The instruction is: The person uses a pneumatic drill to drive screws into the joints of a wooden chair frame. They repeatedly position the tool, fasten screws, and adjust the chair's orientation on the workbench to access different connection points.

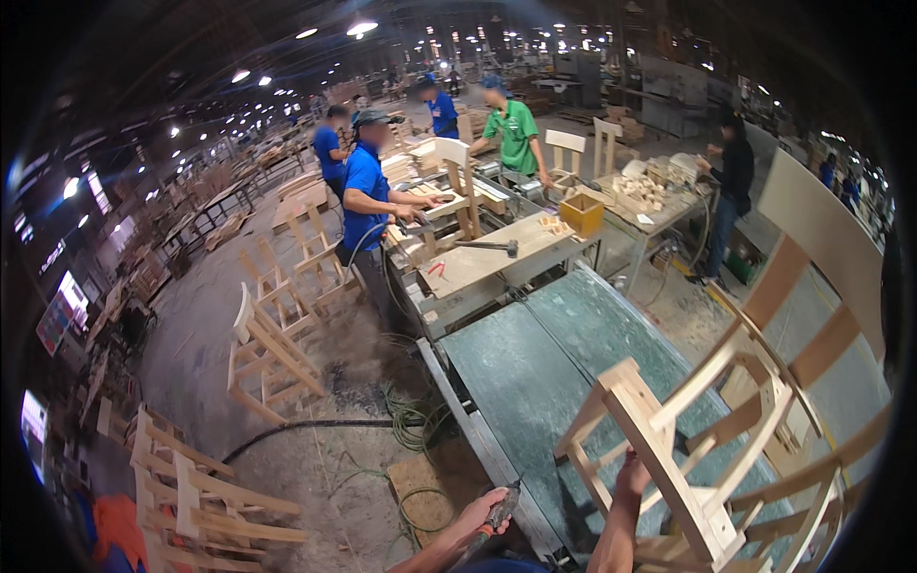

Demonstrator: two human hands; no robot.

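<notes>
My left hand [482,514] is closed around a hand tool [501,513] with a dark grey body and an orange part. Its exact kind does not show. My right hand [631,475] grips an unfinished wooden chair frame [635,415], behind its thick front rail; the fingers are partly hidden by the wood. This frame stands tilted on a green-topped conveyor table [521,349], its curved back reaching to the right. The left hand is by the table's near metal edge, apart from the chair.
Another chair frame [812,516] is close at right. More frames [272,358] stand on the floor at left, near hoses [411,415]. A hammer [492,247], red pliers [437,269] and a yellow box [582,214] lie on the workbench ahead. Co-workers [363,191] stand around it.
</notes>
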